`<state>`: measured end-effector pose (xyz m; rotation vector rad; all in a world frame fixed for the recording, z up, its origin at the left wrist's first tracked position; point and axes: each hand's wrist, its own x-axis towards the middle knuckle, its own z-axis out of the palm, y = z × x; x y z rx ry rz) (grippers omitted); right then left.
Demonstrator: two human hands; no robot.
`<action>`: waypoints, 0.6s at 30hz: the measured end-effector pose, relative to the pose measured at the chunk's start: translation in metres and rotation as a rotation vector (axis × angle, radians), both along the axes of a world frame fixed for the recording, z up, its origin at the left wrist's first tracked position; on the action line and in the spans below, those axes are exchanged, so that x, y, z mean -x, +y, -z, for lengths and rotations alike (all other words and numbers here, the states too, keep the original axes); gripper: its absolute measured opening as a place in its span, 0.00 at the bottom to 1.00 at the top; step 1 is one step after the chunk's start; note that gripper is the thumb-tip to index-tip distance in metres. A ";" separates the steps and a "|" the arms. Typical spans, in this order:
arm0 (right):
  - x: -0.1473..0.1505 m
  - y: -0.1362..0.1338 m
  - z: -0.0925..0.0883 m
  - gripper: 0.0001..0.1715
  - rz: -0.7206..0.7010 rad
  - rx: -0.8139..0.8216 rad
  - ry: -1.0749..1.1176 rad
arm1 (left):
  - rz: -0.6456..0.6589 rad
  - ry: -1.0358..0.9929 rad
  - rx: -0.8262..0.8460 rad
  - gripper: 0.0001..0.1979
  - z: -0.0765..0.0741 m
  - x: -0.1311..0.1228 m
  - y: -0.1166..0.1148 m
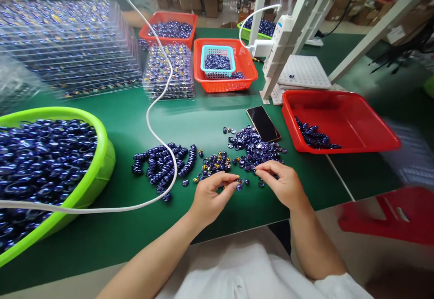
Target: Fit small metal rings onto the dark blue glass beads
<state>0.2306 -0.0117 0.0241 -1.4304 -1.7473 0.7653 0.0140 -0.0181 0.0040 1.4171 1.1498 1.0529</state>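
My left hand [210, 195] is pinched on a small dark blue bead piece [239, 185] just above the green table [111, 231]. My right hand [282, 180] rests close beside it with curled fingers, its fingertips touching loose blue beads at the near edge of a scattered pile [253, 147]. Stacked rows of blue beads [162, 163] lie to the left of my hands. A small heap of blue and gold pieces [215, 162] sits just beyond my left hand.
A green basin [98, 172] full of blue beads stands at left, with a white cable [152, 127] looping over it. A black phone [263, 123] lies beyond the pile. A red tray [342, 109] with some beads is at right. Orange baskets [244, 71] and clear stacked trays [68, 46] stand at the back.
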 end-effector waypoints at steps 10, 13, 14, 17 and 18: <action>-0.018 -0.018 0.011 0.05 -0.213 -0.157 -0.539 | -0.081 -0.077 0.113 0.09 0.002 0.004 0.005; -0.017 -0.021 0.016 0.05 -0.190 -0.241 -0.636 | -0.063 -0.091 0.127 0.09 0.002 0.004 0.004; -0.017 -0.021 0.018 0.06 -0.179 -0.259 -0.655 | -0.058 -0.102 0.138 0.09 0.001 0.004 0.004; -0.014 -0.021 0.020 0.08 -0.150 -0.277 -0.611 | -0.066 -0.159 0.186 0.09 -0.002 0.003 0.005; -0.011 -0.021 0.018 0.08 -0.148 -0.272 -0.555 | -0.073 -0.190 0.206 0.09 -0.003 0.002 0.006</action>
